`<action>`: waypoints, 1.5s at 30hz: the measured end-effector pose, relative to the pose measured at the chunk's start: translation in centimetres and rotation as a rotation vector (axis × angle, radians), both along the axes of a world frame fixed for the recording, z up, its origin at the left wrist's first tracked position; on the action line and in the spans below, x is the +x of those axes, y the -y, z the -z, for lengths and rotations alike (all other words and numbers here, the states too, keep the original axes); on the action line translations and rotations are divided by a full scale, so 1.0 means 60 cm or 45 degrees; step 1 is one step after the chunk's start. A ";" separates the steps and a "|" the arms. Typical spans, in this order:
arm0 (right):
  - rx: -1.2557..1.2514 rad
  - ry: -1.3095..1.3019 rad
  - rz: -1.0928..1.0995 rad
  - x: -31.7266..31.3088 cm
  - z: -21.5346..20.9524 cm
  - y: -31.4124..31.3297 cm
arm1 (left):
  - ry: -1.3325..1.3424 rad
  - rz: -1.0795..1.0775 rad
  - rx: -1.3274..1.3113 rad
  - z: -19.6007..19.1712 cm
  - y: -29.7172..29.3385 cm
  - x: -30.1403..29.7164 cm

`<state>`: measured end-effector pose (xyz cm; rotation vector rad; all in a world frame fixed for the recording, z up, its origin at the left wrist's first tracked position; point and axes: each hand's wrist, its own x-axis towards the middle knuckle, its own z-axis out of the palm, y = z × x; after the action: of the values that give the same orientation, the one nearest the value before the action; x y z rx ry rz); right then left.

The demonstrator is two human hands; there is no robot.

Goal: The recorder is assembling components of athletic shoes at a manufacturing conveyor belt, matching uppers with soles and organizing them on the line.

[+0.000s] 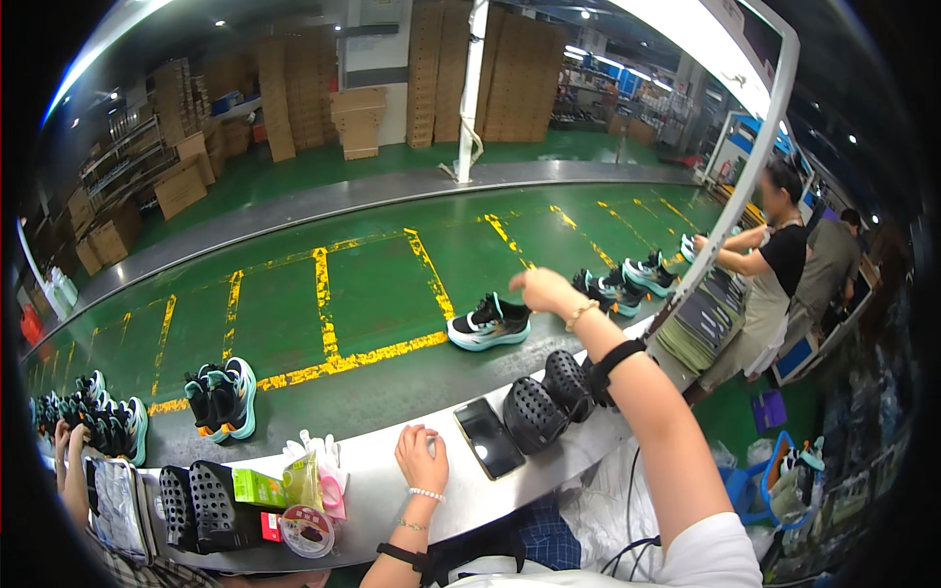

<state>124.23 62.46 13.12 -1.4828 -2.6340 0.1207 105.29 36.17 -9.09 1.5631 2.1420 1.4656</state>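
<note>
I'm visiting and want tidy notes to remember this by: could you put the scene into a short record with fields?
Left hand: loosely curled above the pale worktop; nothing visible in it
Right hand: extended beside a black sneaker with a pale teal sole; contact unclear
Right of left hand: dark-screened phone, then black perforated clogs
Worktop's left part: green box
Right background: person in a pale apron

left forearm cropped, rear worker partly hidden; far shelves blurred
</note>
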 end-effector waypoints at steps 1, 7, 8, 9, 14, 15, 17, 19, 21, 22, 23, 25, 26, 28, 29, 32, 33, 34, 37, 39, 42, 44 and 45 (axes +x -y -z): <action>-0.070 0.126 -0.020 -0.003 0.038 -0.037 | -0.007 -0.003 -0.004 0.007 -0.001 -0.002; -0.321 0.283 0.062 -0.021 0.209 -0.145 | -0.068 0.009 -0.041 0.015 0.001 0.006; -0.367 0.324 0.014 -0.032 0.214 -0.144 | -0.064 -0.004 -0.043 0.014 0.003 0.002; -0.288 0.221 0.069 -0.037 0.222 -0.140 | -0.064 -0.021 -0.023 0.014 0.003 0.000; -0.417 0.268 0.097 0.011 0.261 -0.192 | -0.071 0.006 -0.031 0.008 -0.009 0.013; -0.492 0.297 0.204 0.028 0.271 -0.202 | -0.074 0.012 -0.026 0.008 -0.013 0.018; -0.513 0.238 0.263 0.080 0.281 -0.220 | -0.049 0.048 -0.019 0.011 -0.023 0.034; -0.550 0.109 0.336 0.138 0.270 -0.230 | -0.022 0.079 -0.006 0.009 -0.036 0.049; -0.601 0.060 0.424 0.084 0.258 -0.202 | -0.069 -0.008 -0.030 0.017 -0.016 0.011; -0.700 0.300 0.557 0.088 0.239 -0.203 | -0.066 -0.010 -0.034 0.016 -0.017 0.011; -0.794 0.542 0.698 0.101 0.225 -0.207 | -0.077 -0.008 -0.036 0.015 -0.019 0.015; -0.950 0.823 0.938 0.167 0.217 -0.219 | -0.074 0.019 -0.030 0.012 -0.028 0.030; -0.951 0.826 0.948 0.186 0.220 -0.224 | -0.072 0.031 -0.025 0.010 -0.031 0.034; -0.627 0.807 1.191 0.216 0.228 -0.230 | -0.067 0.043 -0.017 0.008 -0.034 0.041; -0.641 0.664 1.077 0.203 0.233 -0.223 | -0.080 0.010 -0.040 0.011 -0.026 0.027; -0.656 0.752 0.905 0.233 0.249 -0.222 | -0.077 -0.006 -0.045 0.013 -0.026 0.031; -0.590 0.687 0.958 0.322 0.255 -0.228 | -0.043 0.061 -0.008 0.006 -0.044 0.061; -0.517 0.626 1.005 0.403 0.243 -0.230 | -0.003 0.121 0.037 -0.003 -0.061 0.092; -0.720 0.204 1.028 0.208 0.230 -0.223 | -0.072 -0.010 -0.034 0.012 -0.029 0.041; -0.868 0.147 1.013 0.198 0.229 -0.226 | -0.065 -0.008 -0.012 0.015 -0.029 0.043; -0.833 0.140 0.834 0.225 0.224 -0.245 | -0.071 0.022 0.014 0.005 -0.044 0.061; -0.488 0.257 0.483 0.274 0.209 -0.256 | -0.050 0.092 0.065 -0.008 -0.061 0.090; -0.524 0.253 0.413 0.195 0.217 -0.229 | -0.086 0.023 0.036 0.001 -0.046 0.064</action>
<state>135.93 76.18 0.09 -2.1332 -2.5747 0.5375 109.15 38.95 -9.18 1.6606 2.1463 1.4640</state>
